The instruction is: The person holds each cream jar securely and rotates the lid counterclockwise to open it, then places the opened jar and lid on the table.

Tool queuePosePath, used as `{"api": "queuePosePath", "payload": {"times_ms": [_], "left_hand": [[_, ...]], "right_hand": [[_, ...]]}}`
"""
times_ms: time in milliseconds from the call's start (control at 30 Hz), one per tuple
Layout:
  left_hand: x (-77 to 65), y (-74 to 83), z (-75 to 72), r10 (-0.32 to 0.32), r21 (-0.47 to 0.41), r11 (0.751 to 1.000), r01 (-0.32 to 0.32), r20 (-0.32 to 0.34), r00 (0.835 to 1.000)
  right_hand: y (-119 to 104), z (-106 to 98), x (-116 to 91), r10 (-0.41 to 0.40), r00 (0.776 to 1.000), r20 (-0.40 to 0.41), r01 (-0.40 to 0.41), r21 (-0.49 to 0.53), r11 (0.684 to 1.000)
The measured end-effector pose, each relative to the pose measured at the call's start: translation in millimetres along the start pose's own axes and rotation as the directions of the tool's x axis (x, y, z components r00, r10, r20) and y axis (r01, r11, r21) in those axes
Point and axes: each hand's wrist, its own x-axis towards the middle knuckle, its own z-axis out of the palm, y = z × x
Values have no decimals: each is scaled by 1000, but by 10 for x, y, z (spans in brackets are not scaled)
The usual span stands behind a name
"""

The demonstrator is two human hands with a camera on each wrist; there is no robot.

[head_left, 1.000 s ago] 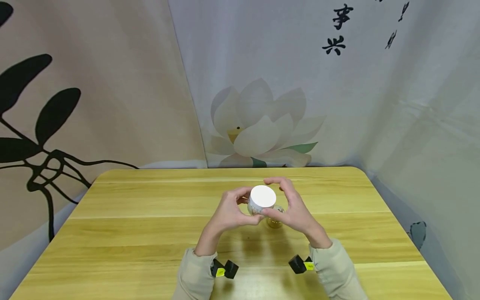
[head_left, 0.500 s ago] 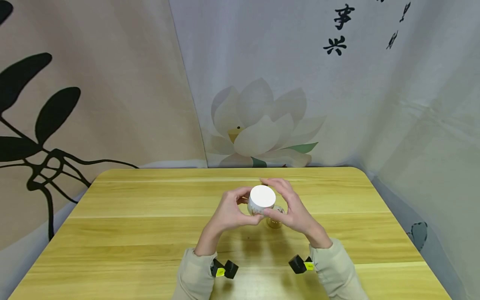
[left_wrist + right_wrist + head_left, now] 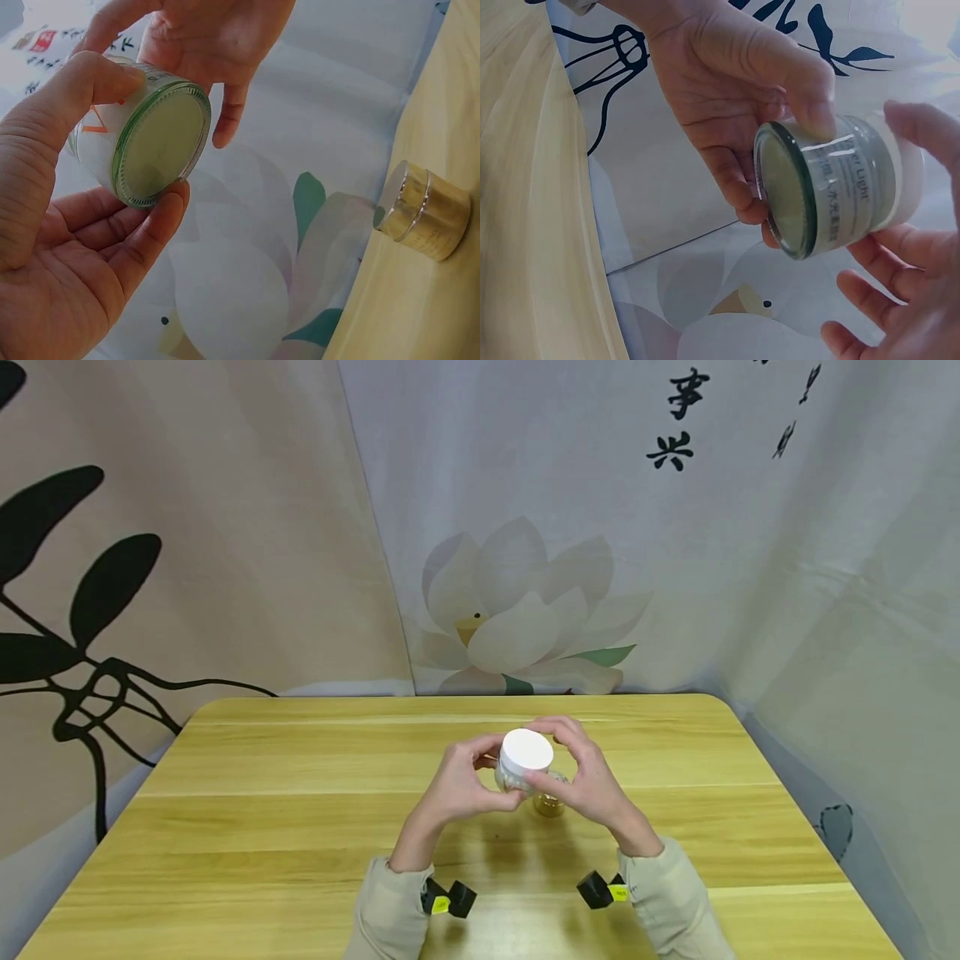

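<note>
Left hand (image 3: 467, 781) pinches jar (image 3: 840, 187) between thumb and fingers, in the air above table (image 3: 300, 827). Right hand (image 3: 592, 781) pinches white lid (image 3: 527, 750), on jar, thumb on near side, other fingers spread. Gold pot (image 3: 427, 214) stands on table, apart from jar.

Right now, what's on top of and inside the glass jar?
On top of the glass jar: a white lid. Inside: only pale green shows through the base. The lid covers the mouth, the label part of the wall; contents can't be made out.
</note>
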Motion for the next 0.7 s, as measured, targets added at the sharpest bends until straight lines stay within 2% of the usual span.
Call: {"api": "queuePosePath", "payload": {"times_ms": [200,433,700], "left_hand": [[-9,-20,-3,3,-6,1000,-3,-1,1000],[-28,-52,-33,-31,4,1000,31,-6,1000],[-77,-414,-39,-56,18,998,56,-36,998]], "right_hand": [[-1,-19,-2,-14,999,-35,14,-8,1000],[-10,-51,-14,-49,995,-91,58,95,994],[-15,-112,-50,-72,990,-123,87,123,989]]}}
